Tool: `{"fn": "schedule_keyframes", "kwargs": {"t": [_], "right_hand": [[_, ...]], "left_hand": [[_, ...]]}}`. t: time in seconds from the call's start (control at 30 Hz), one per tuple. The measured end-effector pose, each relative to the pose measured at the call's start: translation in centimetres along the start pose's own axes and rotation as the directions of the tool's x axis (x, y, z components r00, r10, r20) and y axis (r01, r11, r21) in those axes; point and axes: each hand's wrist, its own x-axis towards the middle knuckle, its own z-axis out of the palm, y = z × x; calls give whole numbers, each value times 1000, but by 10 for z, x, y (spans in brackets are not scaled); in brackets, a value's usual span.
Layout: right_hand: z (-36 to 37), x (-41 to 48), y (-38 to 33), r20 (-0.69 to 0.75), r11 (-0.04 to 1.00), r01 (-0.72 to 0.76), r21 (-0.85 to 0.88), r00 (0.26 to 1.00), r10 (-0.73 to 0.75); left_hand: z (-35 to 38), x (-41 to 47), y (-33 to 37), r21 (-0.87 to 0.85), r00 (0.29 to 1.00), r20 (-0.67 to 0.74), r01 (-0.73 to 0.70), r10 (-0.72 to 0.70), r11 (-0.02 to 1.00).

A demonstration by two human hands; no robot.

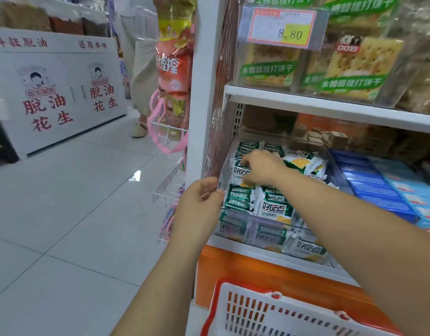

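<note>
The right hand [262, 167] reaches deep into the clear plastic bin [245, 218] on the shelf. Its fingertips are curled down and pinch the top edge of one green-and-white foil snack packet [240, 174], which lies on the pile towards the bin's back left. The left hand [199, 204] sits at the bin's front-left corner with its fingers curled against the red wire mesh panel [218, 105]. Whether they hold the mesh, the bin wall or a packet, I cannot tell.

The risk, as I judge it, is the pile: the packets overlap loosely, so lifting one by a thin pinch could drag its neighbours up and spill them over the bin's low front wall. The slick foil could also slip from the fingertips before it reaches the white slotted plastic basket with a red rim [257, 309] below the bin.

There are two hands, one bin and one basket. At least ten packets show, too heaped for an exact count. Right of the bin lie several rows of blue cardboard boxes [374, 185].
</note>
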Motion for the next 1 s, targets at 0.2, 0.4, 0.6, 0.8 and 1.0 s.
{"fn": "schedule_keyframes", "kwargs": {"t": [0.2,0.4,0.6,0.8,1.0], "right_hand": [[2,-8,2,-105,990,45,135,994,-31],[-25,-62,4,-428,914,256,315,898,-104],[-33,-136,6,-349,823,337,456,919,-183],[-36,-180,8,-259,619,184,763,965,33],[-32,-192,12,-206,372,120,921,957,203]], "left_hand": [[0,-1,-1,-3,1000,-5,3,-3,1000],[2,-5,5,9,997,-11,-72,72,997],[9,-17,15,55,940,195,-297,281,953],[13,-31,18,-103,937,254,-220,239,970],[14,-36,23,-127,938,280,-175,204,976]]}}
